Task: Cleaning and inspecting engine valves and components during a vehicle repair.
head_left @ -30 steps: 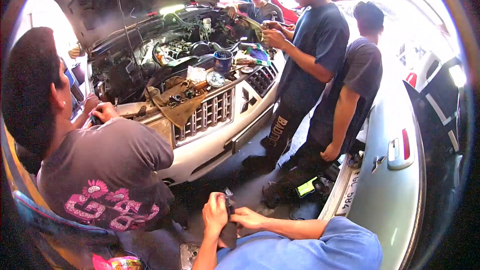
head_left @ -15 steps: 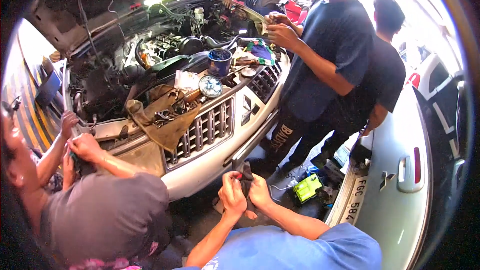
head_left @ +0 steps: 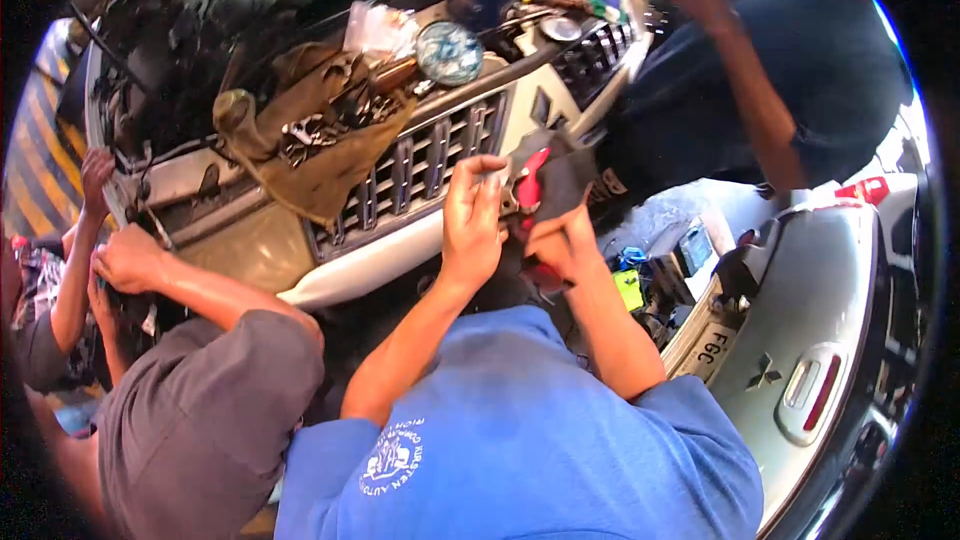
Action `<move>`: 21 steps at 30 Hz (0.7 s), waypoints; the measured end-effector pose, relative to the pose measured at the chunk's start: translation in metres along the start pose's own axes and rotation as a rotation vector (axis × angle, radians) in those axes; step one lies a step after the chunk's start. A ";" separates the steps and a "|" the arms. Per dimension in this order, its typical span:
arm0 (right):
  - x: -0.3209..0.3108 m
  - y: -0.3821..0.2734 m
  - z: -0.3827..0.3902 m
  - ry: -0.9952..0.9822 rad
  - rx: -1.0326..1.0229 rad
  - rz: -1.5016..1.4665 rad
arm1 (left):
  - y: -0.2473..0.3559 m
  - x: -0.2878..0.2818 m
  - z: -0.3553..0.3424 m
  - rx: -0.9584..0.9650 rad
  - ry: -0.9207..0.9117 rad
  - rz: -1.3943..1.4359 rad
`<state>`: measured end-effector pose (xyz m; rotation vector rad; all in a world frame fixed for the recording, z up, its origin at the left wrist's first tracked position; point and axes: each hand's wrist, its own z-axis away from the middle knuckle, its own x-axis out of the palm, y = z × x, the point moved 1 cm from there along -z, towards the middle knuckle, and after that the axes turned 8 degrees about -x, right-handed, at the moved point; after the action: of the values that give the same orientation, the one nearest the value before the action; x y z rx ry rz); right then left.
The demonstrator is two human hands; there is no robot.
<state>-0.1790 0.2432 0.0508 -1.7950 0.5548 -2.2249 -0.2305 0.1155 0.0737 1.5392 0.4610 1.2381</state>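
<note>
Car front (head_left: 390,262) under brown cloth (head_left: 335,178) and blue tub (head_left: 484,0)

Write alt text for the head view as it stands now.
A person's bare right hand grips a dark grey cloth-like piece with a bright red part, the left hand close beside it. Ahead, a cream-white car front carries metal tools on a brown cloth; a dark-shirted co-worker is at right.

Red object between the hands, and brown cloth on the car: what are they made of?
The red object looks smooth, perhaps plastic or painted metal; its solid colour leaves both open. The brown cloth seems matte fabric: it droops limply.
</note>
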 end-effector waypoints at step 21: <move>0.046 -0.057 -0.091 -0.637 -0.252 1.190 | 0.033 0.018 -0.050 0.295 0.282 -0.511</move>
<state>-0.2741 0.2892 0.0994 -1.4721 1.3052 -0.7820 -0.2770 0.1414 0.1062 1.3633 1.1864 1.0099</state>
